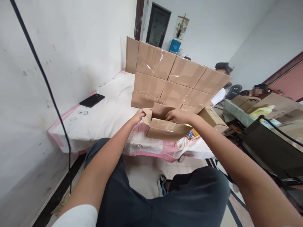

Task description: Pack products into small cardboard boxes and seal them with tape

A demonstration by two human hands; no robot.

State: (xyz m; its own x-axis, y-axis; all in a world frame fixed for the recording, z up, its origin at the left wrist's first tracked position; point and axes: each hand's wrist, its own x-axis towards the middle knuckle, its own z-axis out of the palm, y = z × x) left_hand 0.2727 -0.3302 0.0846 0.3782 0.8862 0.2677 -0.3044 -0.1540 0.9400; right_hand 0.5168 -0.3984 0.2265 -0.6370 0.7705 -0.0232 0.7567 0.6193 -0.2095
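An open cardboard box (167, 130) stands at the front edge of the cloth-covered table. My left hand (140, 116) pinches the side flap (147, 117) at the box's left end. Over the opening, my right hand (174, 116) has its fingers curled down inside; the fingertips are partly hidden, and what they hold, if anything, cannot be made out. Behind the box rises a tall divider of taped cardboard panels (180, 74). Close to my right wrist lies a colourful printed packet (193, 135), partly covered by my forearm.
Another open cardboard box (211, 119) sits right of mine. A black phone or tablet (92, 100) lies on the white tablecloth (113, 110) at left. A black cable (50, 88) hangs in front. People sit beyond the divider and at right, near a dark chair (267, 148).
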